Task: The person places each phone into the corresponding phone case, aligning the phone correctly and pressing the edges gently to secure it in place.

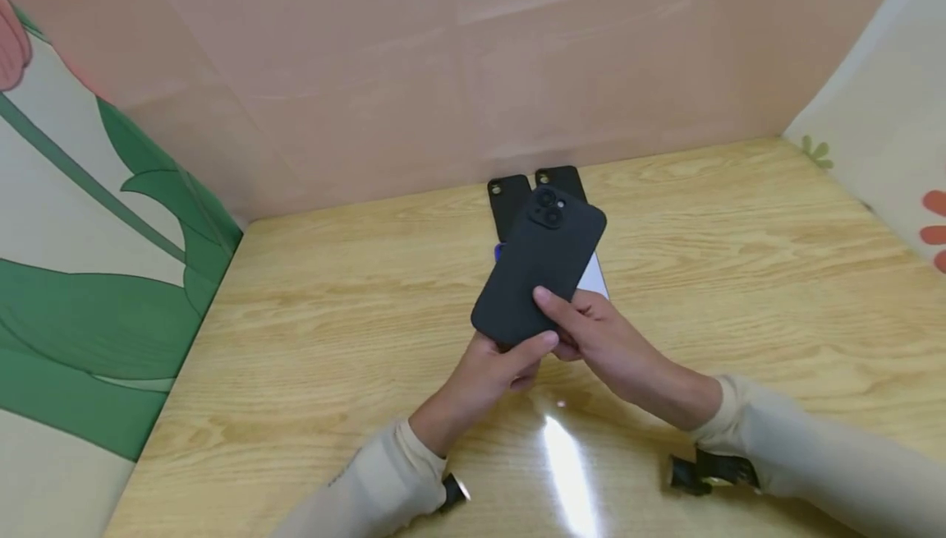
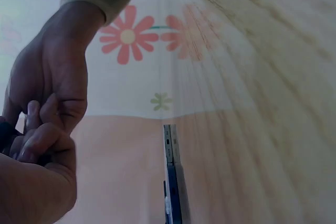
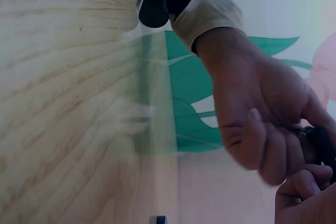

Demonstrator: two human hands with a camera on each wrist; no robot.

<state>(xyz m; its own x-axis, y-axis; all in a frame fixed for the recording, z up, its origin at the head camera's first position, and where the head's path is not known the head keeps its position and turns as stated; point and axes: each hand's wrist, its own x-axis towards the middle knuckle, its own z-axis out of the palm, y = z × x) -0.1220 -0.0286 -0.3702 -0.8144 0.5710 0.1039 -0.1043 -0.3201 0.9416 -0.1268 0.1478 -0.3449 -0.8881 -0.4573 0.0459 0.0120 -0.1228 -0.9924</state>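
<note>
Both hands hold a black phone [image 1: 539, 267] in the air over the table, its matte back and corner camera lenses turned up in the head view. My left hand [image 1: 480, 382] pinches its lower end, thumb lying on the near edge. At the lower right side, my right hand [image 1: 628, 349] grips it with the thumb across the back and fingers bent beneath. In the left wrist view the curled fingers of the right hand [image 2: 52, 87] show above the left hand [image 2: 37, 182]; only a dark bit of the phone [image 3: 319, 142] shows in the right wrist view.
Two black phone cases [image 1: 508, 205] with corner openings lie side by side near the back wall. Nearer, partly covered by the held phone, are a white flat thing [image 1: 594, 277] and a blue-edged one [image 1: 498, 251]. A wooden table [image 1: 332, 316] meets patterned side walls.
</note>
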